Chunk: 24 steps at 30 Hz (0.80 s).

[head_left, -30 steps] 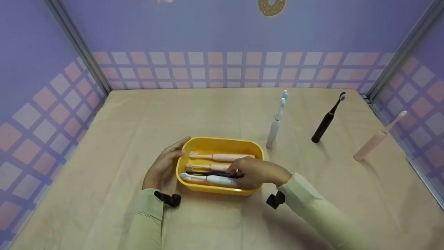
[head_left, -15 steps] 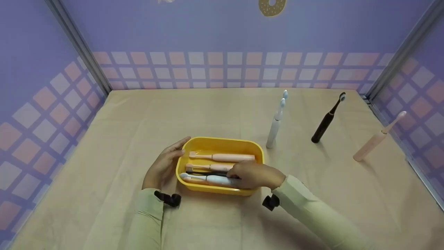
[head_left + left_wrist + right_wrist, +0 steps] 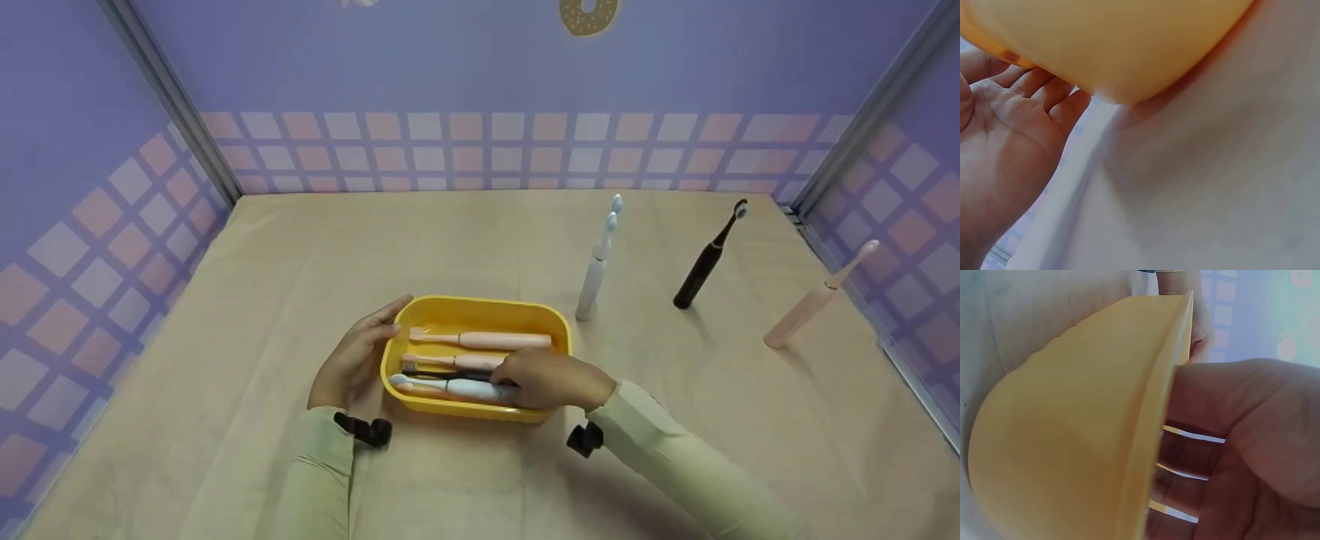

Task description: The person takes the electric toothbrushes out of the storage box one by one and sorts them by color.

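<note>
A yellow plastic tub holds a pink electric toothbrush at its far side, a second pink one, a black toothbrush and a white electric toothbrush nearest me. My left hand holds the tub's left end, thumb at the rim and fingers along the outer wall. My right hand reaches over the right rim, its fingers down at the handle ends of the black and white toothbrushes. In the right wrist view its fingertips are hidden behind the tub wall; I cannot tell whether they grip a handle.
On the table, a white electric toothbrush stands upright behind the tub's right end, overlapping another blue-white brush head. Farther right stand a black electric toothbrush and a pink one. Purple tiled walls enclose the table.
My right hand has shifted slightly left and now covers the right end of the black toothbrush; the far pink handle shows more fully. The left hand and the tub stay put.
</note>
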### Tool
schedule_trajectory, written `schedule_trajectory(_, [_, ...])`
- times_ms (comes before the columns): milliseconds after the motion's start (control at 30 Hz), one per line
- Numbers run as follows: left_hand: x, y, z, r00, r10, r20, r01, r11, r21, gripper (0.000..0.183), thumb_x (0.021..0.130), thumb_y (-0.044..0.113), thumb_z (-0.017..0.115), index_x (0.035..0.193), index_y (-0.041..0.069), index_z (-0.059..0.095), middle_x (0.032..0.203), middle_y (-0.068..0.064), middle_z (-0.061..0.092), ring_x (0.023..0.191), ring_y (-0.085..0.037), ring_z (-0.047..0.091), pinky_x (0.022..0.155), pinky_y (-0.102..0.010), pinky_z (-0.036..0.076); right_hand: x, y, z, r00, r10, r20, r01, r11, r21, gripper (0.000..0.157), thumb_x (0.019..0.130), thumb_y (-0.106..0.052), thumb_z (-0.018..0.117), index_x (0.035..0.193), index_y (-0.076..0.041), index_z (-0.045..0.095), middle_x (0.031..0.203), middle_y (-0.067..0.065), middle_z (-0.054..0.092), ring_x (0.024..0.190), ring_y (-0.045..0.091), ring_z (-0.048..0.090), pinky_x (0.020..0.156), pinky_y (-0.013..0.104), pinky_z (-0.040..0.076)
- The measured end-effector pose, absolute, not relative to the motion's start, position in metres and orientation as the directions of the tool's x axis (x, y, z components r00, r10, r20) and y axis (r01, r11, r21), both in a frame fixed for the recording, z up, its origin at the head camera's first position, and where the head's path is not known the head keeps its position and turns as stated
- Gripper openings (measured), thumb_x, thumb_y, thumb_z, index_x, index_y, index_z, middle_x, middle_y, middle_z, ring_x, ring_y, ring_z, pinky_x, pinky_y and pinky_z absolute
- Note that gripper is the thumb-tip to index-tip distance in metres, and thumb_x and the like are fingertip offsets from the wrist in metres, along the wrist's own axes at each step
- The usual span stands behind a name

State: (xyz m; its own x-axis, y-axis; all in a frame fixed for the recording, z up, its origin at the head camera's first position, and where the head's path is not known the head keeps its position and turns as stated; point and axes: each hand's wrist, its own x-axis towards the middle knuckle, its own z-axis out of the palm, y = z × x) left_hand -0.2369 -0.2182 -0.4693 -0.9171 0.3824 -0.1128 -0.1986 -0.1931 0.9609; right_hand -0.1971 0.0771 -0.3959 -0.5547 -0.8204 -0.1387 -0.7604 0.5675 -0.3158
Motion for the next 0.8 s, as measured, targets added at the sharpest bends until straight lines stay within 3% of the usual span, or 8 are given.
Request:
schedule_trajectory(400, [-0.236, -0.219, -0.468, -0.905, 0.411, -0.108, -0.214, -0.222, 0.951, 0.056, 0.101, 0.008, 0.038, 0.154, 0.014, 0.023, 0.16, -0.003, 0.021, 0.144, -0.025, 0.03, 0.114, -0.036, 0.034, -0.197, 0.082, -0.394, -0.57, -0.816, -0.096, -0.751, 0.565, -0.341, 0.023, 0.09, -0.009, 0.062, 0.068, -0.01, 0.057, 0.059, -0.008, 0.032, 0.056, 0.008, 0.034, 0.052, 0.019, 0.024])
schedule_trajectory(667, [-0.238, -0.218, -0.47, -0.915, 0.388, -0.109, -0.199, -0.2, 0.959, 0.057, 0.099, 0.002, 0.035, 0.154, 0.011, 0.024, 0.16, -0.008, 0.022, 0.144, -0.026, 0.028, 0.116, -0.036, 0.031, -0.199, 0.086, -0.389, -0.601, -0.79, -0.118, -0.703, 0.593, -0.392, 0.011, 0.088, -0.008, 0.063, 0.078, -0.011, 0.062, 0.066, -0.007, 0.036, 0.064, 0.01, 0.038, 0.058, 0.022, 0.028])
schedule_trajectory(800, [-0.238, -0.218, -0.471, -0.917, 0.38, -0.124, -0.218, -0.216, 0.952, 0.056, 0.099, 0.004, 0.037, 0.154, 0.013, 0.026, 0.16, -0.004, 0.022, 0.144, -0.023, 0.029, 0.116, -0.036, 0.031, -0.2, 0.09, -0.385, -0.6, -0.794, -0.097, -0.691, 0.576, -0.437, 0.006, 0.086, -0.004, 0.063, 0.083, -0.01, 0.064, 0.068, -0.006, 0.041, 0.065, 0.01, 0.04, 0.058, 0.022, 0.03])
